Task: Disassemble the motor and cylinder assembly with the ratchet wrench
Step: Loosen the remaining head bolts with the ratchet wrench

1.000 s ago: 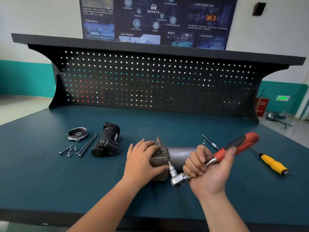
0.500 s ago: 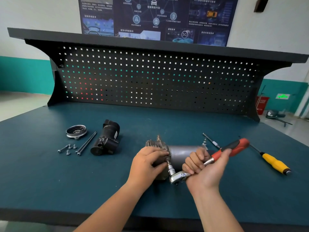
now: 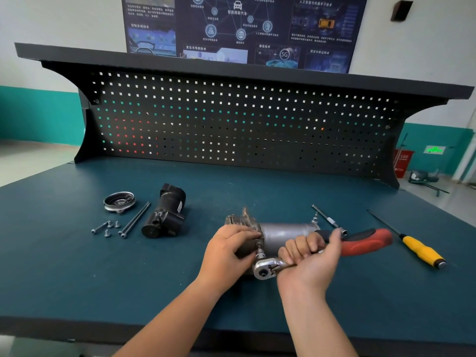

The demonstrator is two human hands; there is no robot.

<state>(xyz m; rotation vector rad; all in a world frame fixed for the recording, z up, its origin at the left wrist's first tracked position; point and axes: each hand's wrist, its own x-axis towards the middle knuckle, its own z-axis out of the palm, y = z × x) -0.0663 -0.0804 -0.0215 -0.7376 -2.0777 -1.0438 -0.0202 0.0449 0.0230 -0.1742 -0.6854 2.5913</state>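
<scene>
The grey motor and cylinder assembly (image 3: 286,234) lies on its side in the middle of the blue workbench (image 3: 231,191). My left hand (image 3: 226,249) grips its left end housing and holds it down. My right hand (image 3: 310,261) is wrapped round the shaft of the ratchet wrench (image 3: 360,243), whose red and black handle sticks out to the right. The chrome ratchet head (image 3: 266,267) carries a bit set on a fastener at the front of the housing, between my two hands.
To the left lie a black motor part (image 3: 164,215), a round metal cover (image 3: 119,201), two long bolts (image 3: 135,219) and several small screws (image 3: 107,228). A yellow-handled screwdriver (image 3: 422,251) and a thin extension bar (image 3: 325,219) lie at the right. A black pegboard (image 3: 237,124) backs the bench.
The wrench handle has swung down from a raised angle to nearly level, turning about the ratchet head. My left hand has stayed on the housing.
</scene>
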